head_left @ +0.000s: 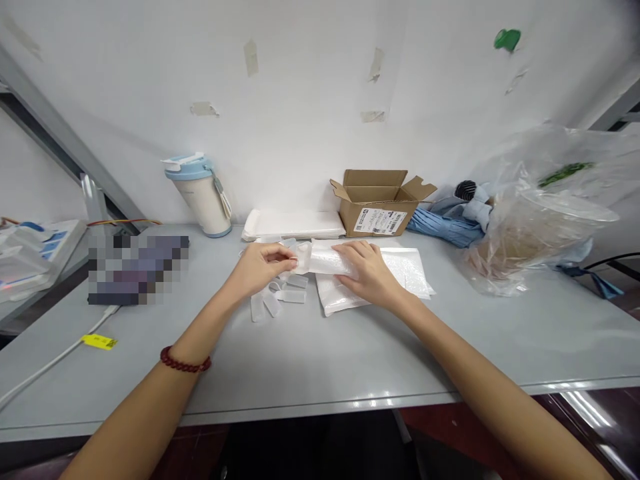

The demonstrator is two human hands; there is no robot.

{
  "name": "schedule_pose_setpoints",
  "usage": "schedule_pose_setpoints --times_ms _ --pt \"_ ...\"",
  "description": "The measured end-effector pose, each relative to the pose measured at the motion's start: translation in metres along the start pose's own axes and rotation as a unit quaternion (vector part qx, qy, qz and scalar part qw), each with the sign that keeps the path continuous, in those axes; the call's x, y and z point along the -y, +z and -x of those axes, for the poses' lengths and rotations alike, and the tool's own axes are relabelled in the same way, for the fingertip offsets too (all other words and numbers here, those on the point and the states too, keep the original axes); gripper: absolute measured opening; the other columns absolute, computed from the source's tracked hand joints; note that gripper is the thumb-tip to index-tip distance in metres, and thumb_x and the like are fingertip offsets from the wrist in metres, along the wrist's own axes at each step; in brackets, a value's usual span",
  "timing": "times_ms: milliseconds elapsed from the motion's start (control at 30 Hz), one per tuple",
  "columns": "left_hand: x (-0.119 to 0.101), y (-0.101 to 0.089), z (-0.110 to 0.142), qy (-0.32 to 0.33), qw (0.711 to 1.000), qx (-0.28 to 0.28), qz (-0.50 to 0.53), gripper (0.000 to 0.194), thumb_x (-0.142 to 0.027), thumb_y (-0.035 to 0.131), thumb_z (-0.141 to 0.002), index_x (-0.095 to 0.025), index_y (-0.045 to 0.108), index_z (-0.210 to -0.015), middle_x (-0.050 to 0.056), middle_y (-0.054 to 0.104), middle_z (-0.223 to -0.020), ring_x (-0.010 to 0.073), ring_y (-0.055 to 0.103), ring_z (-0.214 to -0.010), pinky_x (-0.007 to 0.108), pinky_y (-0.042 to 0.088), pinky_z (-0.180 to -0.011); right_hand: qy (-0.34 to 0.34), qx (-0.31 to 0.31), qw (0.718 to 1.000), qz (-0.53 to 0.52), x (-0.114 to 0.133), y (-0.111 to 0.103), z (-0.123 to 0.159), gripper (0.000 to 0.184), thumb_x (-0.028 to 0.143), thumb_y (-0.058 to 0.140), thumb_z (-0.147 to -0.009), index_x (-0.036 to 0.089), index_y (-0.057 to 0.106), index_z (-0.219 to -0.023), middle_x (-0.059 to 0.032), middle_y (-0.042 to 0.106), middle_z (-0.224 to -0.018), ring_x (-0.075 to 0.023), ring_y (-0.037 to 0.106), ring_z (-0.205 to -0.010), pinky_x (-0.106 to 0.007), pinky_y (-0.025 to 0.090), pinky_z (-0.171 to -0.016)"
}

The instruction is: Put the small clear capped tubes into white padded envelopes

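Note:
My left hand (pixel 263 267) is closed in a pinch on the left end of a small clear plastic bag (pixel 320 260). My right hand (pixel 367 270) lies on top of that bag with its fingers curled over it, pressing it against a stack of white plastic bags (pixel 410 270) on the grey table (pixel 320 360). Several small translucent plastic pieces (pixel 280 299) lie loose on the table just below my left hand. A red bead bracelet (pixel 185 363) circles my left wrist.
A blue-and-cream tumbler (pixel 200 197) stands at the back left. Against the wall lie a white tray stack (pixel 295 225) and an open cardboard box (pixel 380 200). A big clear plastic bag (pixel 540 213) fills the right. A white cable with a yellow tag (pixel 99 341) crosses the left.

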State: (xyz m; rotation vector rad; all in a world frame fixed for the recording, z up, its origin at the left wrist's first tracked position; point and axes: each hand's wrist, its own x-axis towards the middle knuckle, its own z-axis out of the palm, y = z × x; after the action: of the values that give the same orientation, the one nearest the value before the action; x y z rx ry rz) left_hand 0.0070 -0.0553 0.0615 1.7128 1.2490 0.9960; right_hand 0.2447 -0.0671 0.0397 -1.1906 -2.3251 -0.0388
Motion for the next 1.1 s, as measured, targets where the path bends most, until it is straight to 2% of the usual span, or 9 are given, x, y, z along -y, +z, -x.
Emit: schedule_pose_setpoints --times_ms 167,267,400,533,667,767,867,967,1100 --pt "-0.001 0.020 0.003 -0.016 0.997 0.033 0.069 0.017 -0.026 0.071 -0.061 -0.015 0.069 -0.073 0.004 0.069 -0.073 0.0183 0.065 -0.072 0.029 0.052 -0.068 0.000 -0.008 0.999 -0.040 0.005 -0.001 0.000 0.034 0.021 0.056 -0.081 0.019 0.052 -0.115 -0.0085 0.061 -0.110 -0.0241 0.051 -0.105 -0.039 0.034 -0.088" --pt "-0.002 0.027 0.004 -0.006 0.994 0.045 0.101 0.016 -0.026 0.070 -0.061 -0.014 0.068 -0.072 0.003 0.068 -0.072 0.0173 0.064 -0.071 0.027 0.052 -0.067 0.005 0.007 0.998 -0.055 0.005 -0.005 0.000 0.036 0.024 0.059 -0.079 0.020 0.052 -0.115 -0.0083 0.060 -0.112 -0.0240 0.051 -0.106 -0.038 0.034 -0.089" --pt "0.001 0.030 0.003 0.014 0.996 0.044 0.071 0.018 -0.029 0.067 -0.065 -0.015 0.068 -0.076 0.004 0.069 -0.078 0.0182 0.064 -0.074 0.029 0.053 -0.070 0.020 0.045 0.998 -0.034 0.005 -0.007 -0.001 0.041 0.027 0.059 -0.079 0.021 0.050 -0.118 -0.0090 0.058 -0.116 -0.0257 0.049 -0.107 -0.039 0.035 -0.088" --pt "-0.001 0.016 0.003 0.066 0.996 -0.019 -0.050 0.020 -0.030 0.066 -0.068 -0.016 0.070 -0.082 0.006 0.070 -0.089 0.0198 0.064 -0.082 0.031 0.051 -0.079 0.033 0.061 0.997 0.026 0.004 -0.005 0.000 0.044 0.028 0.057 -0.080 0.019 0.048 -0.121 -0.0113 0.059 -0.114 -0.0279 0.049 -0.104 -0.040 0.035 -0.085" --pt "-0.016 -0.013 0.007 0.014 0.994 -0.036 -0.098 0.020 -0.036 0.065 -0.069 -0.018 0.070 -0.077 0.003 0.070 -0.077 0.0173 0.062 -0.070 0.026 0.048 -0.063 0.065 0.044 0.995 0.057 0.000 -0.006 -0.001 0.043 0.028 0.056 -0.080 0.018 0.048 -0.121 -0.0127 0.059 -0.114 -0.0299 0.049 -0.104 -0.041 0.035 -0.083" --pt "-0.020 -0.030 0.008 -0.010 0.985 0.033 -0.168 0.017 -0.036 0.068 -0.064 -0.021 0.071 -0.073 0.002 0.069 -0.069 0.0174 0.061 -0.064 0.024 0.044 -0.055 0.072 0.020 0.996 0.056 -0.002 -0.008 -0.001 0.042 0.028 0.054 -0.081 0.019 0.048 -0.121 -0.0125 0.058 -0.116 -0.0308 0.048 -0.106 -0.042 0.034 -0.084" --pt "-0.013 -0.034 0.007 -0.026 0.963 0.111 -0.245 0.013 -0.033 0.069 -0.060 -0.023 0.070 -0.068 0.000 0.068 -0.063 0.0174 0.059 -0.058 0.022 0.039 -0.049 0.072 0.005 0.996 0.050 -0.001 -0.008 -0.001 0.042 0.028 0.055 -0.080 0.019 0.047 -0.121 -0.0123 0.058 -0.115 -0.0304 0.048 -0.105 -0.041 0.034 -0.084" --pt "-0.006 -0.030 0.006 -0.038 0.948 0.139 -0.284 0.008 -0.030 0.065 -0.060 -0.023 0.068 -0.063 -0.001 0.064 -0.056 0.0165 0.055 -0.052 0.023 0.034 -0.045 0.067 -0.002 0.997 0.044 0.003 -0.008 0.000 0.044 0.028 0.057 -0.079 0.018 0.047 -0.121 -0.0123 0.057 -0.113 -0.0294 0.048 -0.104 -0.041 0.035 -0.084" --pt "-0.004 -0.023 0.007 -0.033 0.943 0.148 -0.297 0.008 -0.026 0.061 -0.061 -0.023 0.065 -0.055 -0.001 0.061 -0.052 0.0158 0.053 -0.049 0.022 0.032 -0.044 0.055 0.001 0.998 0.042 0.006 -0.007 0.001 0.045 0.027 0.057 -0.079 0.018 0.047 -0.122 -0.0126 0.056 -0.113 -0.0293 0.047 -0.105 -0.041 0.034 -0.085"
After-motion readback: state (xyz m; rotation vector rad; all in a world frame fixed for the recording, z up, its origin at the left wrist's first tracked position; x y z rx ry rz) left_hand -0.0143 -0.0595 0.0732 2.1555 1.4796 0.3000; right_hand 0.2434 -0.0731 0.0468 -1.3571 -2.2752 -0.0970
